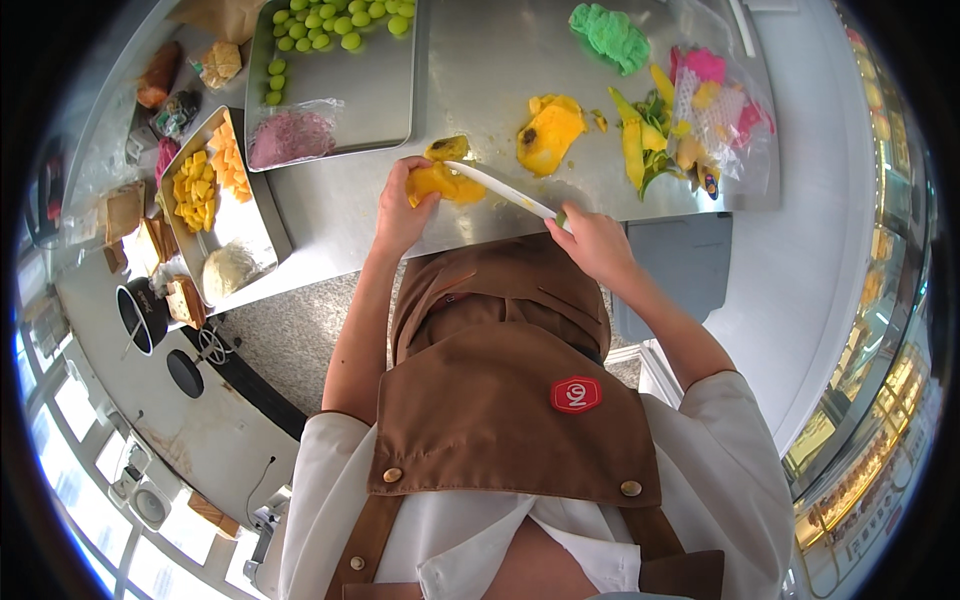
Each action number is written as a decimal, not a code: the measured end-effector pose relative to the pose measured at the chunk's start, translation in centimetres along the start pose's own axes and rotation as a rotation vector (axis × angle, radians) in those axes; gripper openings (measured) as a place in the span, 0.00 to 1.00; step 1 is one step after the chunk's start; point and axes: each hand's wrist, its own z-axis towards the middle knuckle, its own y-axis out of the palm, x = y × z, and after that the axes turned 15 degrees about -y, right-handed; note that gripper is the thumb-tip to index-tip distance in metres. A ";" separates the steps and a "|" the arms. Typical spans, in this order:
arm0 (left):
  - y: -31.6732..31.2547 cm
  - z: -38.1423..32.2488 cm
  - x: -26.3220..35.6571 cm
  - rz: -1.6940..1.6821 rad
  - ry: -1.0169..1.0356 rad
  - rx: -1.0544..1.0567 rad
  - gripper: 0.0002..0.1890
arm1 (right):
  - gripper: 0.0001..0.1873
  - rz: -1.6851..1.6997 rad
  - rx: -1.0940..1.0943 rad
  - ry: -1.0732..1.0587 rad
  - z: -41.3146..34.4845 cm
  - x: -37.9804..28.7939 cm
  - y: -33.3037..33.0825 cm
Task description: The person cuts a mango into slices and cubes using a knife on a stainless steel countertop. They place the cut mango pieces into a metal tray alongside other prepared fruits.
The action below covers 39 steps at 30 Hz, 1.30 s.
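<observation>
My left hand (405, 206) grips a peeled piece of yellow mango (454, 186) against the steel worktop. In my right hand (596, 244) is a knife with a white blade (499, 186); a bit of green shows at its handle. The blade's tip end lies over the mango, close to a darkened, brownish bit of the fruit (448, 147). Another peeled mango piece with a dark spot (551, 135) lies farther right on the metal. Beyond it is a heap of yellow-green peel strips (637, 146).
A tray (349, 90) holds green grapes (330, 22) and a wrapped pink mass (292, 139). The tray at left (244, 217) carries diced mango (195, 191) and orange cubes (229, 161). A green cloth (611, 37) and plastic wrapping (724, 127) lie toward the right.
</observation>
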 end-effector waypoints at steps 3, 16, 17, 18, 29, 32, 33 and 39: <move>0.1 0.1 -0.4 0.014 0.054 0.022 0.25 | 0.17 -0.066 -0.052 -0.047 1.3 0.2 0.2; 0.6 -1.5 -0.1 0.198 0.205 0.052 0.22 | 0.15 -0.253 -0.007 0.056 2.3 -4.0 2.1; 0.7 -1.7 -0.1 0.229 0.227 0.046 0.22 | 0.15 -0.242 0.000 0.070 2.3 -4.1 2.5; 0.8 -1.8 0.1 0.206 0.220 0.061 0.22 | 0.15 -0.231 0.009 0.087 2.4 -4.2 2.9; 0.5 -2.4 -0.8 0.133 0.158 0.122 0.23 | 0.20 -0.070 0.098 0.315 0.4 -3.3 2.9; 0.5 -2.4 -1.6 0.079 0.111 0.120 0.23 | 0.20 -0.065 0.097 0.252 0.4 -3.5 2.7; 0.5 -2.3 -1.5 0.067 0.101 0.113 0.23 | 0.21 -0.049 0.119 0.199 0.8 -3.3 2.9; 0.1 -2.1 -1.4 0.000 0.040 0.075 0.28 | 0.25 0.079 0.214 0.316 3.1 -0.5 4.4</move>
